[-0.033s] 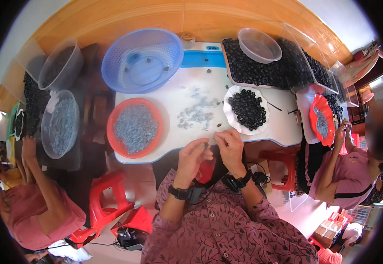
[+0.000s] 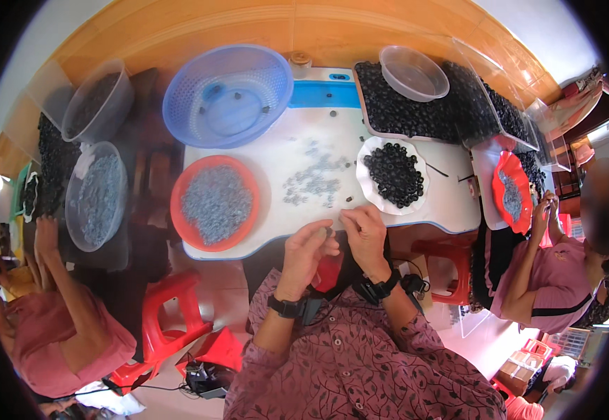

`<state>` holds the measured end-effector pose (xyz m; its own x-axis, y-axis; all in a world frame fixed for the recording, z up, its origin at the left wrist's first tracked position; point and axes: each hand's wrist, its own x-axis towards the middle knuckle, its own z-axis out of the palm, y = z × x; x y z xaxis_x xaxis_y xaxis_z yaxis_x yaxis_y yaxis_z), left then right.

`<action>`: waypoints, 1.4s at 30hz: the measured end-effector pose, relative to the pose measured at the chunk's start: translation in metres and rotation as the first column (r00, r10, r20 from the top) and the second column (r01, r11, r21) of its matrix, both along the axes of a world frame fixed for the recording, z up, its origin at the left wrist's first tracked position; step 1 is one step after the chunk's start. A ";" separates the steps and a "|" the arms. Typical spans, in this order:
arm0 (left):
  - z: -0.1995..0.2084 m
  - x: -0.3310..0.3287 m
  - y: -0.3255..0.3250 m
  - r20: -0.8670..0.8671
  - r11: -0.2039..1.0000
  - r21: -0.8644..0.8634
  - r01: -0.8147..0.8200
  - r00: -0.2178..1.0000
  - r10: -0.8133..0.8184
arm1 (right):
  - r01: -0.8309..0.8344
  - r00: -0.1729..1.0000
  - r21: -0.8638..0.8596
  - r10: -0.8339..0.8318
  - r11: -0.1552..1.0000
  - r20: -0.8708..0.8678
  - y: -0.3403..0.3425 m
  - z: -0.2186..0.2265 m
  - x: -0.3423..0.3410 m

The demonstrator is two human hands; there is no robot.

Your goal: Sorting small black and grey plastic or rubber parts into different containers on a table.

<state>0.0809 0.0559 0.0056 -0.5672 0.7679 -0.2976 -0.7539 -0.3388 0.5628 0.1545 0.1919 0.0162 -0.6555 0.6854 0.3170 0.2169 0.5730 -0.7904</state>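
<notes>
My left hand (image 2: 307, 253) is raised just off the front edge of the white table, its thumb and fingers pinched on a small dark round piece (image 2: 329, 232). Close beside it, my right hand (image 2: 365, 241) has thumb and forefinger pressed together; whatever lies between them is too small to make out. Beyond the hands, small clear bluish pieces (image 2: 313, 180) lie scattered over the tabletop. To their right a white scalloped plate (image 2: 369, 194) holds a heap of black rings (image 2: 393, 175). On the left stands an orange-red dish (image 2: 177, 210) filled with bluish pieces (image 2: 215, 203).
A blue perforated basin (image 2: 173, 115) stands at the back left. At the back right, a tray of black pieces (image 2: 374, 105) carries a clear bowl (image 2: 416, 87). Co-workers sit on both sides, one's hands (image 2: 47, 238) at the left. A red stool (image 2: 171, 315) stands behind left.
</notes>
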 end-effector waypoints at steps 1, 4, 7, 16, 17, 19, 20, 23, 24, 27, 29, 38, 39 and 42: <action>0.001 0.001 -0.001 -0.010 1.000 -0.021 0.002 1.000 -0.002 | 0.012 0.999 0.052 -0.014 0.999 0.036 0.000 0.000 -0.003; 0.005 0.002 -0.003 -0.025 0.998 -0.064 0.009 1.000 -0.010 | 0.026 0.996 0.120 -0.036 0.992 0.079 0.001 -0.002 -0.009; 0.004 0.003 -0.005 -0.026 0.998 -0.067 0.016 1.000 -0.018 | 0.033 0.995 0.133 -0.046 0.991 0.089 0.002 -0.003 -0.011; 0.004 0.007 -0.006 -0.032 1.000 -0.025 -0.010 0.999 0.009 | 0.013 0.996 0.074 -0.020 0.997 0.090 0.002 -0.001 -0.005; 0.004 0.007 -0.006 -0.038 0.999 -0.031 -0.013 0.999 0.012 | 0.010 0.996 0.071 -0.017 0.997 0.092 0.002 -0.001 -0.005; 0.003 0.007 -0.005 -0.028 0.999 -0.031 -0.021 0.999 0.020 | 0.003 0.996 0.077 -0.010 0.997 0.091 0.002 -0.002 -0.003; 0.002 0.007 -0.004 -0.017 0.999 -0.032 -0.030 0.999 0.029 | -0.006 0.996 0.082 -0.001 0.997 0.090 0.003 -0.002 -0.002; -0.001 0.008 -0.004 0.008 0.998 -0.032 -0.057 0.998 0.058 | -0.011 0.998 0.027 0.009 1.000 0.059 0.002 -0.002 0.000; -0.003 0.007 -0.004 0.008 0.998 -0.033 -0.058 0.998 0.059 | -0.011 0.998 0.026 0.010 1.000 0.059 0.002 -0.001 0.000; -0.006 0.006 -0.005 0.040 0.997 -0.009 -0.070 0.997 0.071 | -0.019 1.000 0.016 0.019 1.000 0.022 -0.002 0.007 0.003; -0.007 0.006 -0.006 0.041 0.997 -0.009 -0.075 0.996 0.076 | -0.045 0.999 -0.063 0.047 0.997 0.025 -0.006 0.019 0.008; -0.007 0.009 -0.004 -0.063 0.998 -0.055 -0.015 0.998 0.011 | -0.280 0.959 -0.471 0.228 0.836 -0.166 -0.021 0.018 0.019; -0.005 0.010 -0.004 -0.063 0.998 -0.056 -0.014 0.998 0.010 | -0.279 0.960 -0.472 0.227 0.836 -0.166 -0.020 0.016 0.021; -0.003 0.011 -0.004 -0.100 0.994 -0.110 0.002 0.995 -0.013 | -0.283 0.959 -0.487 0.233 0.826 -0.161 -0.018 0.013 0.024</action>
